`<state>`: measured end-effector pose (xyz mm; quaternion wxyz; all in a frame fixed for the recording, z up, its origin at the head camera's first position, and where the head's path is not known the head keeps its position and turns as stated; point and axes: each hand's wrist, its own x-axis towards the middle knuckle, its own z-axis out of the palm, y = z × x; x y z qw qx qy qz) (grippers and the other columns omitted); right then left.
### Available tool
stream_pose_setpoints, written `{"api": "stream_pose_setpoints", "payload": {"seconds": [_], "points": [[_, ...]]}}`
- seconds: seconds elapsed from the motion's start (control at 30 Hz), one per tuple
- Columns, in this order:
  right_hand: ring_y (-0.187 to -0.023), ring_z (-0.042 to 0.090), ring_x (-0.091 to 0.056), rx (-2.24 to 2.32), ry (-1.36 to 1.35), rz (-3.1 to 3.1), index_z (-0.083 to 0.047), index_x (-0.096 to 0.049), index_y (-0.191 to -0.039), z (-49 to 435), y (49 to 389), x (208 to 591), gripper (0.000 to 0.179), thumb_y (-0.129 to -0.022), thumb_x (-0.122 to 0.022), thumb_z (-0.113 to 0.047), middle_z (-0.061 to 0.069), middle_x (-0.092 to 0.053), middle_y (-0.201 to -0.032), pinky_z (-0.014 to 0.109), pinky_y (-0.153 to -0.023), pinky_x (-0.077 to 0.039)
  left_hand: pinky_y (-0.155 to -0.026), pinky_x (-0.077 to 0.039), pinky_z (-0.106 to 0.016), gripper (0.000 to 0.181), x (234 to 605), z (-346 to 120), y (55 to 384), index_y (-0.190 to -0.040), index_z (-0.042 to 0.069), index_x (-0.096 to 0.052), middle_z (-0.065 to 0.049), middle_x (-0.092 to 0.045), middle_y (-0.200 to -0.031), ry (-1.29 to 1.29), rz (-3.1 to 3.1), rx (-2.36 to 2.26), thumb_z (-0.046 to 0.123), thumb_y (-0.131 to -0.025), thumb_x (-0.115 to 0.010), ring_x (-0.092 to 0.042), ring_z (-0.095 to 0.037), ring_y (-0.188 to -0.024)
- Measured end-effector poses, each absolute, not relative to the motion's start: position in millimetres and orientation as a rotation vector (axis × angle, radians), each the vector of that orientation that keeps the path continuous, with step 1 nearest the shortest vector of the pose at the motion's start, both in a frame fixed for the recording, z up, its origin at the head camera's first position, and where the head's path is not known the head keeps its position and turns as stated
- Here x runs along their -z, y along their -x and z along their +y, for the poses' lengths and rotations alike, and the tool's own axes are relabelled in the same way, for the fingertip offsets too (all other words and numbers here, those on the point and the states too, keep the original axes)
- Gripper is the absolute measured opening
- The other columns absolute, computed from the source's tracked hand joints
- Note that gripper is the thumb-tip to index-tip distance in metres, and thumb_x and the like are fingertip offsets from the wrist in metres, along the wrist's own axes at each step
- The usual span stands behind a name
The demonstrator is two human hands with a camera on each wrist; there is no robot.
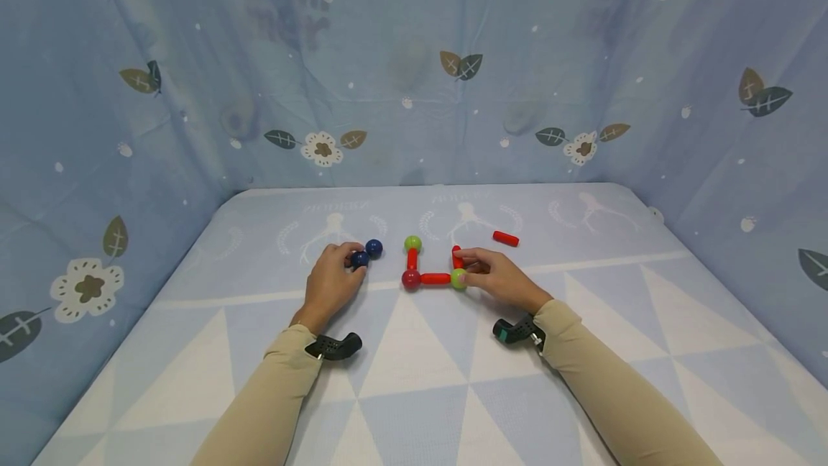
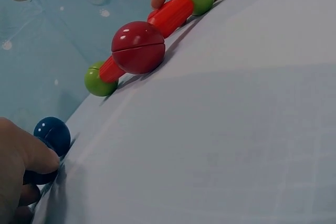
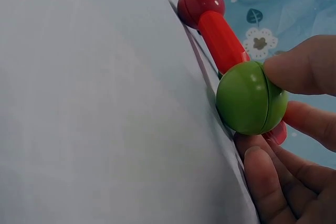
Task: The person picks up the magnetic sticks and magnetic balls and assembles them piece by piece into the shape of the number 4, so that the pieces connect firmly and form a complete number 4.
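Red sticks join a dark red ball (image 1: 410,280) to two green balls, forming an open-sided shape on the table. My right hand (image 1: 501,279) is at the near-right green ball (image 3: 252,98), thumb and a finger pinching it. A red stick (image 1: 457,257) points away from that ball, partly hidden by the fingers. The far-left green ball (image 1: 412,243) stands apart from both hands. To the left, my left hand (image 1: 333,280) holds one blue ball (image 1: 359,259) between thumb and fingers. A second blue ball (image 1: 374,248) sits right against or beside it; I cannot tell which.
A loose red stick (image 1: 506,239) lies beyond my right hand. The pale patterned tabletop (image 1: 414,408) stretches toward me, and a blue printed curtain (image 1: 414,92) closes off the back and sides. Each wrist wears a black device (image 1: 336,346).
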<state>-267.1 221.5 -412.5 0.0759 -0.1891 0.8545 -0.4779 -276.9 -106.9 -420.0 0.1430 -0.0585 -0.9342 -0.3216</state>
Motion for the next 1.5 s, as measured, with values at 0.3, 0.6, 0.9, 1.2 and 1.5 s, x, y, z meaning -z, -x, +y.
{"api": "stream_pose_setpoints", "payload": {"seconds": [0.3, 0.6, 0.9, 1.2, 1.5], "points": [[-0.116, 0.024, -0.059, 1.442, 0.563, 2.554, -0.012, -0.055, -0.143, 218.5, 267.4, 412.7, 0.052, -0.095, -0.07, -0.025, 0.006, -0.058, -0.136, 0.043, -0.099, -0.047, -0.079, -0.048, -0.044, 0.037, 420.8, -109.3, 277.1, -0.121, 0.01, -0.068, -0.012, -0.059, -0.107, 0.187, -2.597, 1.014, 0.018, -0.086, -0.075, -0.061, -0.027, -0.095], [-0.113, 0.023, -0.059, 1.445, 0.559, 2.555, -0.013, -0.057, -0.142, 216.9, 268.0, 418.4, 0.051, -0.094, -0.071, -0.026, 0.007, -0.059, -0.134, 0.042, -0.097, -0.046, -0.085, -0.054, -0.038, 0.036, 407.0, -95.5, 282.8, -0.122, 0.005, -0.066, -0.013, -0.059, -0.112, 0.259, -2.473, 1.261, 0.016, -0.088, -0.075, -0.063, -0.025, -0.096], [-0.119, 0.022, -0.057, 1.402, 0.497, 2.532, -0.019, -0.056, -0.143, 219.1, 261.7, 420.1, 0.052, -0.095, -0.07, -0.032, 0.0, -0.057, -0.139, 0.044, -0.102, -0.045, -0.081, -0.054, -0.035, 0.034, 389.9, -60.8, 285.0, -0.126, 0.01, -0.064, -0.006, -0.062, -0.117, 0.328, -2.538, 1.39, 0.021, -0.094, -0.068, -0.061, -0.02, -0.097], [-0.123, 0.025, -0.056, 1.394, 0.366, 2.561, -0.019, -0.057, -0.143, 220.2, 251.7, 416.3, 0.052, -0.095, -0.069, -0.035, 0.002, -0.056, -0.14, 0.049, -0.104, -0.043, -0.078, -0.054, -0.034, 0.039, 381.4, -20.5, 290.8, -0.133, 0.015, -0.063, -0.004, -0.065, -0.123, 0.525, -2.549, 1.498, 0.025, -0.096, -0.068, -0.062, -0.019, -0.099], [-0.12, 0.026, -0.058, 1.449, 0.373, 2.63, -0.014, -0.06, -0.139, 210.2, 252.3, 413.9, 0.047, -0.096, -0.069, -0.029, 0.005, -0.059, -0.138, 0.049, -0.103, -0.043, -0.079, -0.054, -0.034, 0.032, 379.9, 0.5, 301.3, -0.128, 0.022, -0.069, -0.001, -0.065, -0.121, 0.554, -2.59, 1.509, 0.027, -0.097, -0.068, -0.065, -0.017, -0.099]]}}
